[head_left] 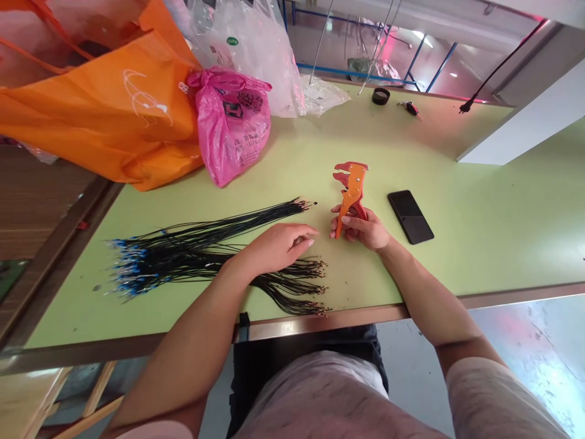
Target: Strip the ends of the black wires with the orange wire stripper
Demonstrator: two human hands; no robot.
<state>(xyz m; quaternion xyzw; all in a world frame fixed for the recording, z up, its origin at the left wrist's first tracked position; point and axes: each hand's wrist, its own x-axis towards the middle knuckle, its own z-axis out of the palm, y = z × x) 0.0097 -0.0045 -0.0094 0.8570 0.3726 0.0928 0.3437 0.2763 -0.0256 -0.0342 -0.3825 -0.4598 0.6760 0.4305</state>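
My right hand is wrapped round the handles of an orange and red wire stripper, which stands upright with its jaws pointing left. My left hand hovers over the black wires, fingers loosely stretched and the thumb a little apart; I see nothing between them. The wires lie in two long bunches, with blue ends at the left and bare copper-coloured tips at the right. The upper bunch ends just beyond my left fingers, and the lower one passes beneath my left wrist.
A black phone lies right of my right hand. An orange bag, a pink plastic bag and clear plastic bags fill the back left. Farther back are a black ring, keys and a white post.
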